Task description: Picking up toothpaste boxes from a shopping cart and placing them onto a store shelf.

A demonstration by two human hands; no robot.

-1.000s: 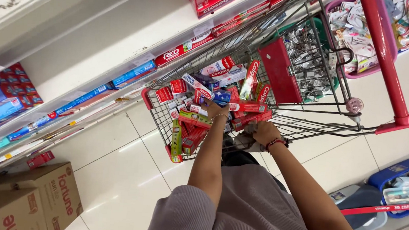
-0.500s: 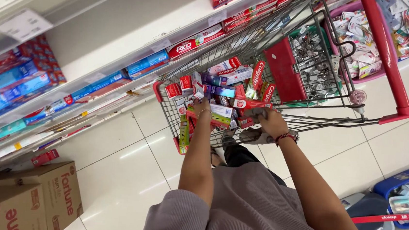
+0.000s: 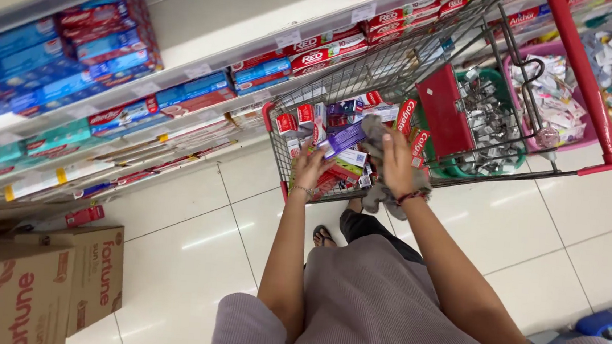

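My left hand (image 3: 310, 169) grips the near end of a purple toothpaste box (image 3: 343, 139), held just above the wire shopping cart (image 3: 386, 63). My right hand (image 3: 398, 162) holds a grey cloth (image 3: 380, 195) and presses it against the far end of that box. Under both hands the cart's front section is packed with several red and white toothpaste boxes (image 3: 303, 115). A red flap (image 3: 445, 110) stands upright in the cart behind my right hand.
Shelves on the left carry rows of blue and red boxes (image 3: 104, 54). Cardboard cartons (image 3: 57, 276) stand on the tiled floor at lower left. A green basket (image 3: 501, 147) sits in the cart, and a pink basket (image 3: 508, 84) of packets lies beyond it. The red cart handle (image 3: 583, 70) is at right.
The view has swung left and the cart now sits more central. My hands have risen from among the boxes, now with a purple box between them and the cloth against it.
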